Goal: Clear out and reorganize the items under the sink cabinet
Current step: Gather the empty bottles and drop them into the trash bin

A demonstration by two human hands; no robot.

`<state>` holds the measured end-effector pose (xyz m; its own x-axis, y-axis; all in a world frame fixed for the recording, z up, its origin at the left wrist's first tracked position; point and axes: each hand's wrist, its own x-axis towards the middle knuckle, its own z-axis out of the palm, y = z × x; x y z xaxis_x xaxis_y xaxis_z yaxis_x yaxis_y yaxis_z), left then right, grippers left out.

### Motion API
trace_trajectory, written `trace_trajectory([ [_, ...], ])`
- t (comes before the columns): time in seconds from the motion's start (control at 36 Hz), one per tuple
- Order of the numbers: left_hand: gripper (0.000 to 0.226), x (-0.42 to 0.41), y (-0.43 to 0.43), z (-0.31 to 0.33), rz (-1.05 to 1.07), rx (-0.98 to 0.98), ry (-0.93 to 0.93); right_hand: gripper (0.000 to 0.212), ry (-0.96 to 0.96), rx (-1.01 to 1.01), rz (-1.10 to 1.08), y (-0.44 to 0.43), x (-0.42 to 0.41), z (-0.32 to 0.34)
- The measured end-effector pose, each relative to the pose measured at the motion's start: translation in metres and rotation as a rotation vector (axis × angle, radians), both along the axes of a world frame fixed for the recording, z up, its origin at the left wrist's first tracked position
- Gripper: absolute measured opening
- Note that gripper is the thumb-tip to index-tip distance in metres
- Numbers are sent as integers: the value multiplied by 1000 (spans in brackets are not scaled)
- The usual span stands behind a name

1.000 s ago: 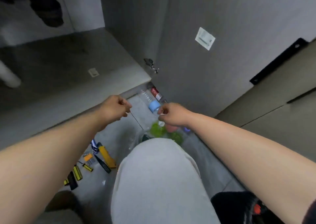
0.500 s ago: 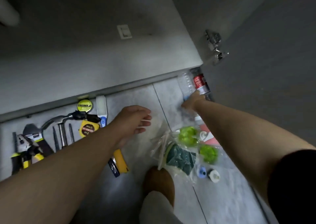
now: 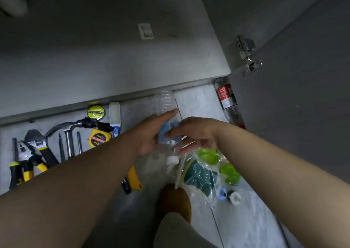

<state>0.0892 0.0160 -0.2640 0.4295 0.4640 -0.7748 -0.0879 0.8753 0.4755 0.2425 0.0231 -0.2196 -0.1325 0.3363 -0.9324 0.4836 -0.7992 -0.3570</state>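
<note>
Clear bottle (image 3: 166, 102), blue label, white cap: half a second ago beside the red-labelled bottle (image 3: 226, 96) at the cabinet door (image 3: 293, 134), now drawn left over the floor (image 3: 198, 100) between both hands, probably one more item pulled out for sorting. Left hand (image 3: 151, 134) lies straight-fingered along its side. Right hand (image 3: 195, 134) spreads over the label with thumb hidden, so its grip cannot be told; the bottle's middle is covered and the bagged green items (image 3: 208, 156) are too blurred to identify.
</note>
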Motion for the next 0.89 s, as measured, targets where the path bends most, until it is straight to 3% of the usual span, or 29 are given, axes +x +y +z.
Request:
trace_trajectory([
  [0.08,59,7,-1,-2,87,25,36,41,-32,11,129,2,13,6],
  [0.19,55,12,-4,-11,104,44,143,41,-355,202,124,17,43,-4],
  [0.33,53,8,-2,-25,111,46,168,77,-816,313,143,36,78,-41],
  [0.42,58,5,-3,-32,95,44,159,85,-1006,294,73,42,84,-59],
  [0.64,45,1,-7,-39,45,48,148,96,-1013,236,-10,53,74,-75],
  [0.81,40,7,-3,-38,54,53,166,83,-978,278,95,39,49,-71],
  [0.89,43,9,-2,-36,69,53,164,79,-1034,401,144,29,41,-72],
])
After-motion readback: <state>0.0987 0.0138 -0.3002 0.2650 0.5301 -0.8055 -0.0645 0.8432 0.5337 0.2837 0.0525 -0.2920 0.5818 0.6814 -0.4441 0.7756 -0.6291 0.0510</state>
